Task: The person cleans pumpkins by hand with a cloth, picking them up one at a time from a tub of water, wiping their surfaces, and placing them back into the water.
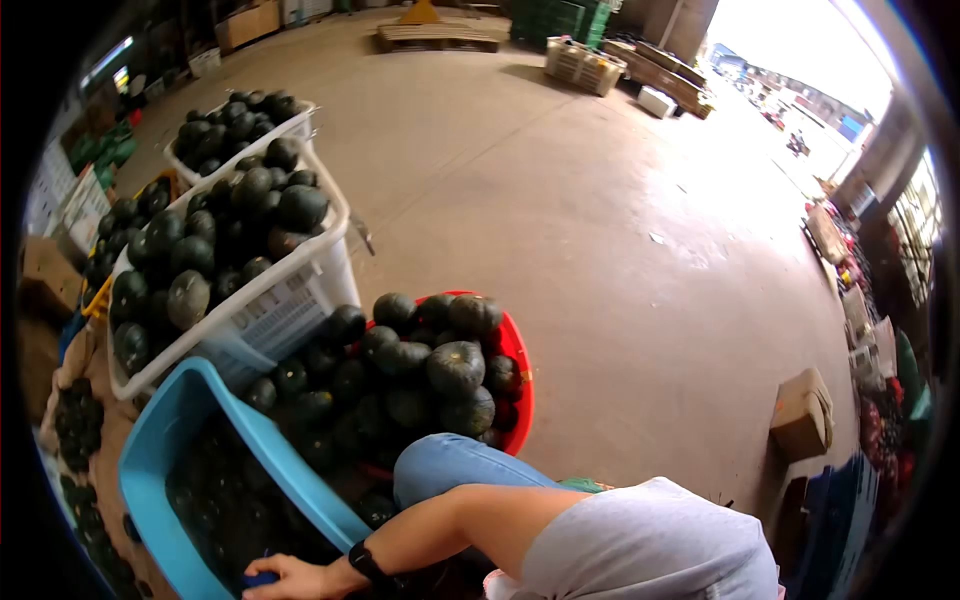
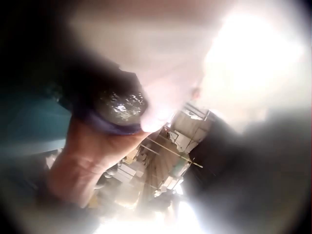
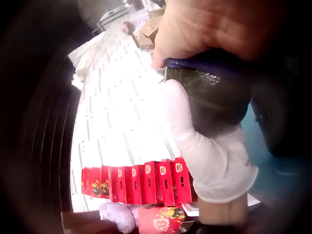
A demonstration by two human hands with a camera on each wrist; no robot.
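Observation:
A dark green kabocha squash (image 3: pixel 214 100) is held between both hands. My left hand (image 3: pixel 209 153), in a white glove, grips it from below in the right wrist view; in the head view this hand is hidden. Bare, with a black band at its wrist, my right hand (image 1: pixel 292 578) is at the bottom of the head view. It holds a blue cloth (image 3: pixel 202 63) against the squash. In the left wrist view the cloth wraps round one side of the shiny squash (image 2: pixel 122 106). A light-blue tub (image 1: pixel 285 465) with dark contents lies beneath the hands.
Beside the tub stands a red basin (image 1: pixel 520 375) heaped with kabocha squash. White crates (image 1: pixel 300 290) full of them stand behind. Red printed boxes (image 3: pixel 148 183) line a white patterned surface. A cardboard box (image 1: pixel 802 413) sits on the floor at right, a wooden pallet (image 1: pixel 438 38) farther off.

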